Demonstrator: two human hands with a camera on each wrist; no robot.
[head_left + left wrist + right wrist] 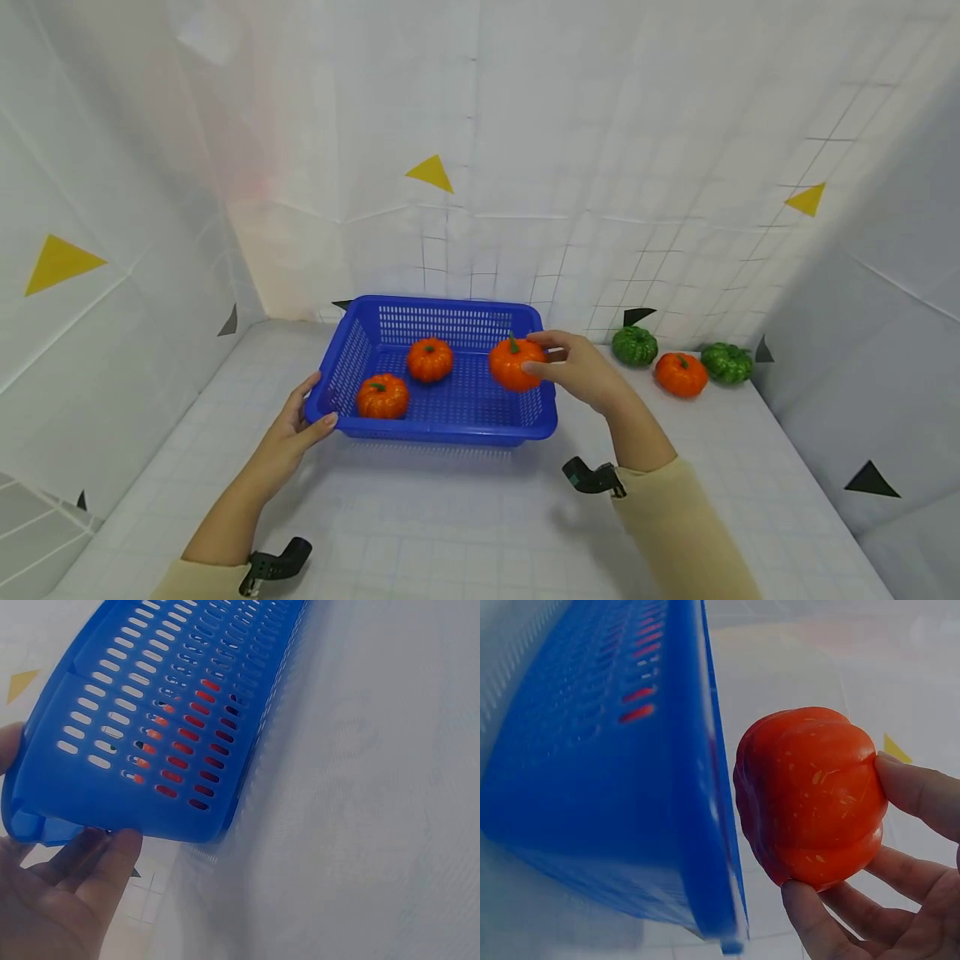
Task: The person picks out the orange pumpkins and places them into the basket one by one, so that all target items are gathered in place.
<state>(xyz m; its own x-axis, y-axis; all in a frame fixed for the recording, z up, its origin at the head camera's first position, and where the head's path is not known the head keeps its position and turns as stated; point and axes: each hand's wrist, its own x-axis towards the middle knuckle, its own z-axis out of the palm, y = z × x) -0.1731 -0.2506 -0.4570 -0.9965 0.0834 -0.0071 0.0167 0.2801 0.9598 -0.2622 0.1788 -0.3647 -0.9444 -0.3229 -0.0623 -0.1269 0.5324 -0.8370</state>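
A blue plastic basket (450, 432) with slotted walls stands on the table, and two orange pumpkins lie in it: one pumpkin (383, 397) by the near left corner, another pumpkin (430, 360) near the middle. My left hand (292, 429) grips the basket's near left corner, thumb on the rim (120, 817). Over the basket's right end, my right hand (573, 367) holds a third orange pumpkin (516, 363) between thumb and fingers. In the right wrist view this pumpkin (814, 795) is above the rim, apart from the basket wall (630, 802).
Right of the basket, a green pumpkin (634, 346), an orange pumpkin (681, 375) and another green pumpkin (726, 363) sit along the back of the white table (450, 533). White sheeting (525, 125) with yellow and black triangles rises behind and at both sides.
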